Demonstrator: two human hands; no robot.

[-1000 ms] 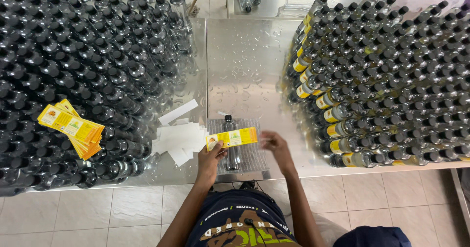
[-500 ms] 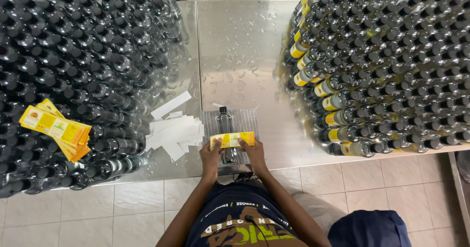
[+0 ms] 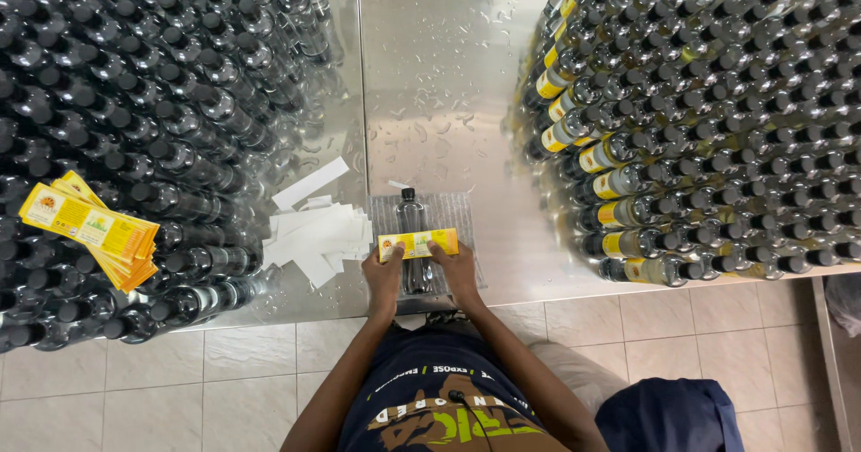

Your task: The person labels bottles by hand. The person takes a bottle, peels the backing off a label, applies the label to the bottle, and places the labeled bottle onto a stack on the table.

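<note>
Yellow label point(image 3: 418, 244) across lying bottle point(image 3: 413, 237)

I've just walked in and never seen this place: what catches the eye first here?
Masses of black-capped bottles: bare ones crowd the left of the steel table, yellow-labelled ones the right. Between them, the left hand and right hand press a yellow label onto one lying bottle.

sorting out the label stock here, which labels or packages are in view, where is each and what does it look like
Yellow label strip: pressed by the left hand and right hand across a clear bottle lying on a ribbed mat.
Stack of yellow labels: far left, resting on unlabelled bottles; orange edges.
White backing strips: loose pile left of the mat.
Labelled bottles: right stack, yellow bands.
</note>
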